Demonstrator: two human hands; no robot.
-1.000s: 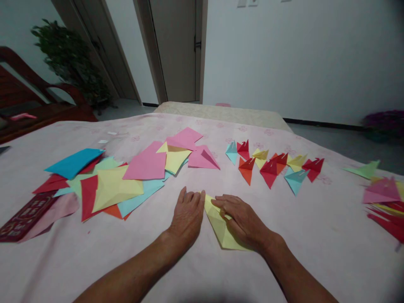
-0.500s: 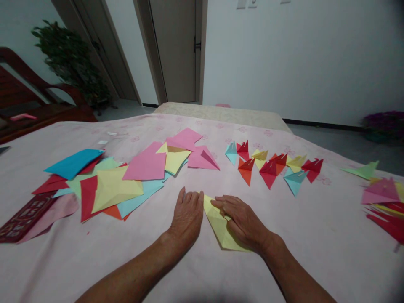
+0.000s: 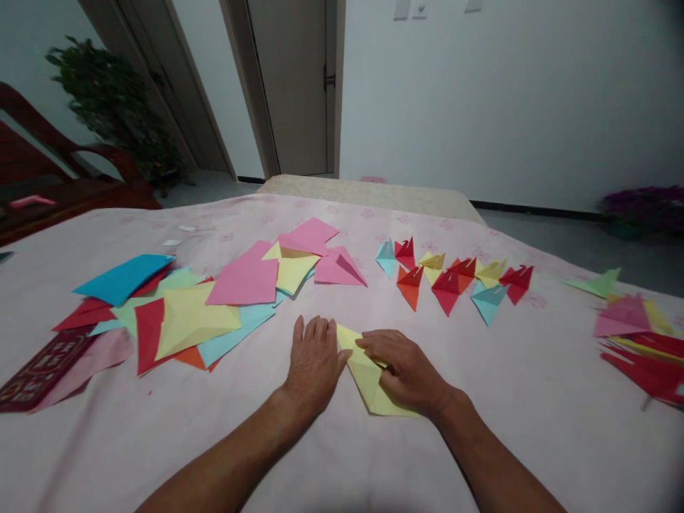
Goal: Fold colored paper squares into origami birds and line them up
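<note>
A sheet of yellow origami paper (image 3: 368, 381), folded to a point at its far end, lies on the table in front of me. My left hand (image 3: 316, 360) rests flat along its left side, fingers stretched forward, with the thumb touching the paper's edge. From the right, my right hand (image 3: 406, 367) covers much of the sheet. Its fingers are bent together on the upper folded part and the thumb is tucked close to them. The paper beneath that palm is hidden.
Several small folded paper birds (image 3: 449, 285) stand to the right on the pink tablecloth (image 3: 214, 449). More folded pieces (image 3: 625, 317) lie at the far right. Loose coloured sheets (image 3: 197, 320) overlap on the left, beside a dark red printed packet (image 3: 48, 367).
My left thumb has spread out from the hand onto the paper's left edge. The right hand stays on the sheet, its fingers shifted slightly. The whole view has moved a little.
</note>
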